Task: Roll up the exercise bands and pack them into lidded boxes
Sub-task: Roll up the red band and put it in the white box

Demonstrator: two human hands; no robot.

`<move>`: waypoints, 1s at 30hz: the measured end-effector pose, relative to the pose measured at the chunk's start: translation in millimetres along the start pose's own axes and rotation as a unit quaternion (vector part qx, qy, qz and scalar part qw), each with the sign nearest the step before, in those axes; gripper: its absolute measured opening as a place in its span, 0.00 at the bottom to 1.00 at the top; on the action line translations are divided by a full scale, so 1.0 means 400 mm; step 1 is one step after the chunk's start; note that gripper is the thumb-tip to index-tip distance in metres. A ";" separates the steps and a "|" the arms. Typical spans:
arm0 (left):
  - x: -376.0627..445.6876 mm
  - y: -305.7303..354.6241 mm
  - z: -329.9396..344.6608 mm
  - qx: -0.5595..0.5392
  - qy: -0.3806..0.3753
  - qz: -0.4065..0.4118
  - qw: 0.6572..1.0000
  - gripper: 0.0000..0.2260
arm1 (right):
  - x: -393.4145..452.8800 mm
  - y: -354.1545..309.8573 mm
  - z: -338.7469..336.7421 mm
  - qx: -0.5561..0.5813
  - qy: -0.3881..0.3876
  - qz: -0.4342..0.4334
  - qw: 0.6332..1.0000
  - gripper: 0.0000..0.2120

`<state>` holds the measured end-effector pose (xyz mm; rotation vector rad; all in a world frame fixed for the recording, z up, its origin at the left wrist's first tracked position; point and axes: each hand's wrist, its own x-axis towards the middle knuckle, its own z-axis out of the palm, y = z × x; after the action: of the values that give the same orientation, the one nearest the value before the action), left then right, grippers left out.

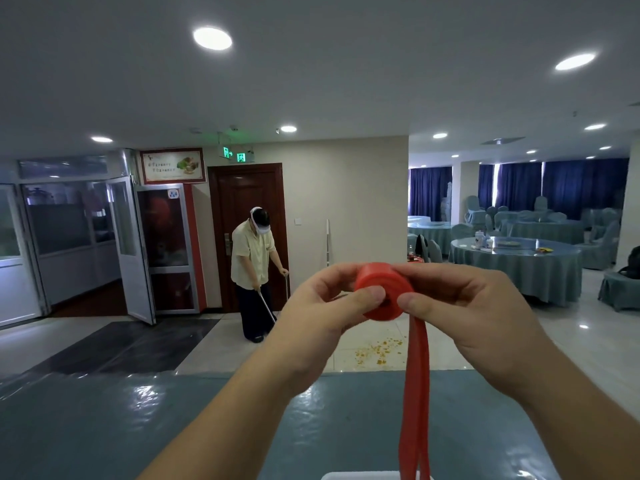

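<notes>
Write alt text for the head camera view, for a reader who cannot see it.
Two hands, left hand and right hand, hold a partly rolled red exercise band in the air above a table, its loose tail hanging down. Behind, a person sweeps the floor near a dark door.

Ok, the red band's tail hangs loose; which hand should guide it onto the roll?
Probably the right hand: the tail drops from the roll on its side, just under its thumb. The left hand pinches the roll's near face and can steady it.

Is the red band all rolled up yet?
Not yet. The red band is partly rolled; a long tail hangs below both hands.
</notes>
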<state>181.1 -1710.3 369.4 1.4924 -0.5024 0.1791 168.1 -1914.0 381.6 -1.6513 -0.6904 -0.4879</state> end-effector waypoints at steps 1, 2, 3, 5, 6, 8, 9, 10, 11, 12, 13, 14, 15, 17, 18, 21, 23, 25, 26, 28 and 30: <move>0.000 0.004 -0.011 0.067 -0.010 0.003 0.998 0.19 | 0.002 -0.003 -0.010 -0.027 -0.024 0.003 0.999 0.16; -0.003 0.013 -0.018 0.128 -0.025 0.001 0.991 0.19 | 0.003 -0.007 -0.018 -0.054 -0.052 0.007 0.997 0.16; -0.003 0.018 -0.023 0.169 -0.036 -0.003 0.985 0.18 | 0.005 -0.010 -0.025 -0.072 -0.075 0.011 0.995 0.16; -0.003 0.026 -0.023 0.171 -0.037 -0.007 0.985 0.18 | 0.011 -0.011 -0.032 -0.062 -0.083 0.009 0.995 0.17; -0.004 0.028 -0.018 0.142 -0.029 -0.006 0.989 0.18 | 0.014 -0.010 -0.030 -0.040 -0.063 0.004 0.997 0.18; -0.005 0.020 -0.006 0.055 -0.008 -0.002 0.998 0.19 | 0.018 -0.004 -0.026 0.007 -0.014 -0.005 1.000 0.18; -0.004 0.011 0.003 0.012 0.001 -0.002 1.000 0.18 | 0.018 -0.001 -0.023 0.021 -0.003 -0.010 1.000 0.17; -0.006 0.006 0.013 -0.022 0.008 -0.006 1.000 0.17 | 0.019 -0.002 -0.020 0.028 -0.002 -0.013 1.000 0.16; -0.007 0.000 0.018 -0.040 0.015 -0.012 0.999 0.17 | 0.020 -0.001 -0.019 0.029 -0.005 -0.013 0.999 0.16; -0.008 -0.003 0.022 -0.039 0.018 -0.017 0.999 0.17 | 0.021 -0.002 -0.022 0.026 -0.010 -0.011 1.000 0.16; -0.007 -0.005 0.021 -0.022 0.019 -0.019 0.999 0.17 | 0.024 -0.003 -0.027 0.019 -0.019 -0.006 1.000 0.15; -0.007 -0.002 0.020 0.000 0.009 -0.022 1.000 0.17 | 0.024 -0.005 -0.032 0.008 -0.030 0.001 1.000 0.15; -0.005 0.001 0.016 0.016 -0.005 -0.027 0.999 0.18 | 0.024 -0.005 -0.038 -0.007 -0.044 0.008 0.999 0.15; -0.002 0.013 0.009 0.025 -0.025 -0.036 0.999 0.20 | 0.022 -0.007 -0.043 -0.025 -0.065 0.012 0.998 0.15; 0.000 0.018 0.006 0.019 -0.026 -0.034 0.999 0.20 | 0.021 -0.006 -0.041 -0.018 -0.062 0.008 0.998 0.15; 0.000 0.017 0.013 -0.037 -0.018 -0.017 0.999 0.18 | 0.011 0.013 -0.024 0.050 -0.005 0.002 0.999 0.17; -0.003 0.010 0.025 -0.068 -0.007 -0.021 0.997 0.18 | 0.003 0.026 -0.010 0.074 0.023 0.005 0.997 0.18; -0.004 -0.001 0.025 -0.064 -0.005 -0.030 0.997 0.17 | -0.002 0.028 -0.010 0.052 0.023 0.007 0.998 0.17; -0.003 -0.004 0.021 -0.038 -0.006 -0.033 0.999 0.16 | -0.002 0.024 -0.015 0.030 0.011 0.009 0.999 0.15; 0.001 0.001 0.008 0.044 -0.021 -0.036 0.998 0.15 | 0.000 0.015 -0.028 -0.026 -0.033 0.017 0.999 0.15; 0.003 0.014 0.001 0.098 -0.033 -0.036 0.994 0.15 | 0.007 0.006 -0.032 -0.057 -0.066 0.018 0.996 0.14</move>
<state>179.7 -1710.5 374.9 1.7103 -0.4928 0.1258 172.2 -1926.3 384.1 -1.8137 -0.7401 -0.4004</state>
